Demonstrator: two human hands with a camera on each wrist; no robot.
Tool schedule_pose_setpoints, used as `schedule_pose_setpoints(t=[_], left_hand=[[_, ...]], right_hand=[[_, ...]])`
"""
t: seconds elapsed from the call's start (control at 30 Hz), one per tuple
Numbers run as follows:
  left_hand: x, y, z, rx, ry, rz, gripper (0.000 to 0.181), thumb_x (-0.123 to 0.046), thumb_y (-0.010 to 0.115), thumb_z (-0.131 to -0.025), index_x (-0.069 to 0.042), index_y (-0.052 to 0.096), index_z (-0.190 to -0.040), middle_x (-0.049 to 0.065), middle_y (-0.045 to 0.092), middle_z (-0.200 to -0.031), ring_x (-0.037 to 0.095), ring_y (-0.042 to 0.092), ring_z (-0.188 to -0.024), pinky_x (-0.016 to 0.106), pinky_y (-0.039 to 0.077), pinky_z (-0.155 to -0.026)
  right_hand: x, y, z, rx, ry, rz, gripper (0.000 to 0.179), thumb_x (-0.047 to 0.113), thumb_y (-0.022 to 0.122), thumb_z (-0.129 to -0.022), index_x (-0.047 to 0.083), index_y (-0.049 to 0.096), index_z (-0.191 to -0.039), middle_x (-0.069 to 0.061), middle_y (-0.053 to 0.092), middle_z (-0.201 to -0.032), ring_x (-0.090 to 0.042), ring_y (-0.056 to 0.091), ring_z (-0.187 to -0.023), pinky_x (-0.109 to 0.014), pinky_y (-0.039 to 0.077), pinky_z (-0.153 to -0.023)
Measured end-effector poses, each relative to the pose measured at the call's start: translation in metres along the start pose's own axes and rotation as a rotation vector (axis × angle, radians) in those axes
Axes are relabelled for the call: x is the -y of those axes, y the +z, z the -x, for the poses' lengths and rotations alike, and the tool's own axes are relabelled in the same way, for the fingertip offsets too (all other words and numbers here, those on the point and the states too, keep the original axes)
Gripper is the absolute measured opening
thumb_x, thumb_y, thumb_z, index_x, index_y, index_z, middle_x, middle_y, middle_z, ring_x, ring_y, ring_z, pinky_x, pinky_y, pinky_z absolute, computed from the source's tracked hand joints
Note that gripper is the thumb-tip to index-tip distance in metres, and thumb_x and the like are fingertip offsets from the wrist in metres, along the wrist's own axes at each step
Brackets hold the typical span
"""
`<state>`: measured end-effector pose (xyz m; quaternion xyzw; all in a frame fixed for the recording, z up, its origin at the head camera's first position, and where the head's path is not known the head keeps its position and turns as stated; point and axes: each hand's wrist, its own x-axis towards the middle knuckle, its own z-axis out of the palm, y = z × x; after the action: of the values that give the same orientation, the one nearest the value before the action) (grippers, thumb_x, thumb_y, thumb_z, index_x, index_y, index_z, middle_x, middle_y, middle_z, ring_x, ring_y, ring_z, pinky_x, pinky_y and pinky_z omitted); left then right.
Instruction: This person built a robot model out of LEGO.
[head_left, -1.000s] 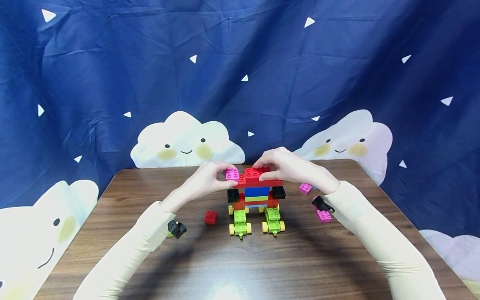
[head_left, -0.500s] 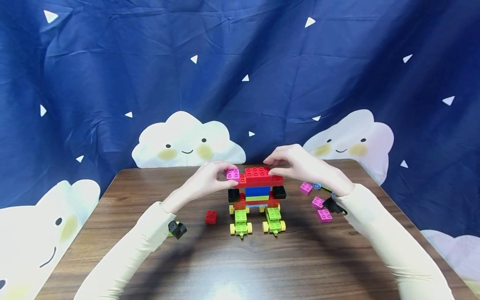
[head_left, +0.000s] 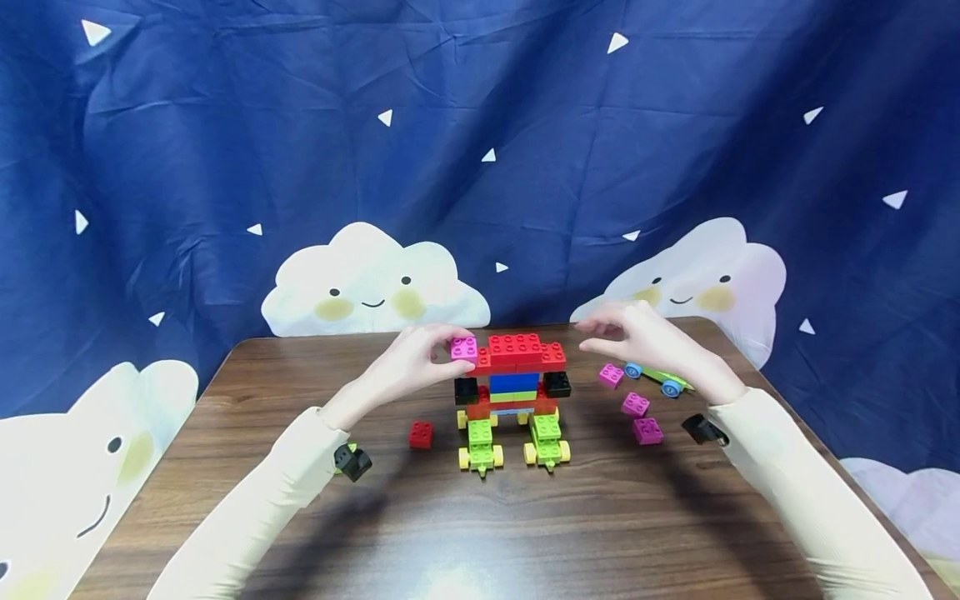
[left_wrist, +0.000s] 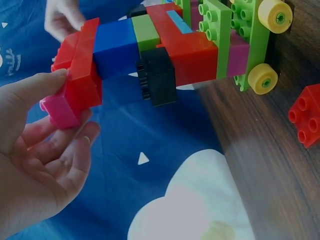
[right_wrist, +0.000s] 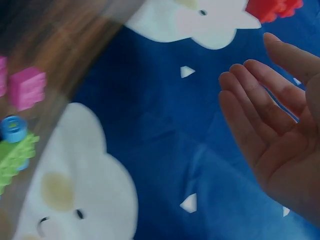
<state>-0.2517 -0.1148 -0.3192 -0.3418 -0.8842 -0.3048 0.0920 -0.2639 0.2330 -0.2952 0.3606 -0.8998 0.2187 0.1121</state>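
In the head view, my left hand (head_left: 401,367) pinches a pink toy brick (head_left: 463,349) at the left end of the figure's red top row. The left wrist view shows this pink brick (left_wrist: 65,107) against the end of a red brick (left_wrist: 85,75), thumb above and fingers below. A long red brick (head_left: 515,344) tops the figure. Below come a blue brick (head_left: 513,383), black side bricks (head_left: 557,384) and green bases (head_left: 480,446) with yellow wheels. My right hand (head_left: 648,340) hovers right of the figure, holding nothing, its fingers relaxed.
Several loose pink bricks (head_left: 635,405) lie at the right, near a green car base (head_left: 660,379) with blue wheels. One loose red brick (head_left: 421,434) lies left of the figure. A green piece (head_left: 347,460) is partly hidden by the left wrist. Behind the wooden table (head_left: 450,525) hangs a blue curtain (head_left: 420,167).
My right hand has let go of the red top brick and moved right, away from the figure. My left hand stays on the pink brick.
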Motion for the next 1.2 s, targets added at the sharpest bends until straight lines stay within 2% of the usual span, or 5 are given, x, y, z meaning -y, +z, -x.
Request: schedule_pose_setpoints(t=[0.33,0.5,0.83,1.03,1.2], left_hand=[[0.001,0.001,0.001,-0.019,0.023,0.01,0.034,-0.025,0.078,-0.084,-0.011,0.07,-0.115,-0.001,0.073,-0.097,0.019,0.065,-0.089,0.024,0.049,-0.071],[0.002,0.002,0.001,-0.013,0.028,0.02,0.034,-0.025,0.078,-0.085,-0.011,0.07,-0.116,-0.001,0.073,-0.098,0.022,0.066,-0.091,0.031,0.052,-0.072],[0.002,0.001,0.002,-0.019,0.014,0.002,0.035,-0.026,0.078,-0.085,-0.013,0.07,-0.116,-0.002,0.073,-0.099,0.015,0.065,-0.089,0.025,0.049,-0.071],[0.003,0.002,0.002,-0.018,0.021,0.008,0.036,-0.026,0.078,-0.085,-0.012,0.07,-0.117,-0.001,0.073,-0.101,0.017,0.065,-0.092,0.037,0.053,-0.074],[0.003,0.001,0.003,-0.02,0.016,-0.003,0.036,-0.027,0.078,-0.085,-0.013,0.07,-0.117,-0.002,0.073,-0.104,0.014,0.065,-0.094,0.03,0.053,-0.074]], right_hand=[[-0.061,0.031,0.035,0.094,0.137,0.046,0.019,0.015,0.076,-0.086,0.001,0.075,-0.1,-0.013,0.076,-0.098,-0.029,0.072,-0.092,-0.045,0.058,-0.079],[-0.084,0.046,0.053,0.156,0.204,0.05,0.026,0.02,0.078,-0.084,-0.001,0.075,-0.1,-0.012,0.077,-0.094,-0.027,0.072,-0.086,-0.043,0.057,-0.077],[-0.095,0.057,0.068,0.247,0.299,0.093,0.042,0.035,0.082,-0.078,-0.002,0.073,-0.097,-0.009,0.076,-0.085,-0.021,0.071,-0.08,-0.04,0.056,-0.073],[-0.098,0.062,0.07,0.288,0.323,0.099,0.035,0.031,0.085,-0.074,0.002,0.073,-0.09,-0.001,0.071,-0.076,-0.01,0.061,-0.072,-0.03,0.05,-0.066],[-0.097,0.063,0.069,0.301,0.318,0.106,0.034,0.026,0.086,-0.073,0.0,0.073,-0.091,-0.004,0.071,-0.077,-0.011,0.061,-0.072,-0.031,0.051,-0.065]])
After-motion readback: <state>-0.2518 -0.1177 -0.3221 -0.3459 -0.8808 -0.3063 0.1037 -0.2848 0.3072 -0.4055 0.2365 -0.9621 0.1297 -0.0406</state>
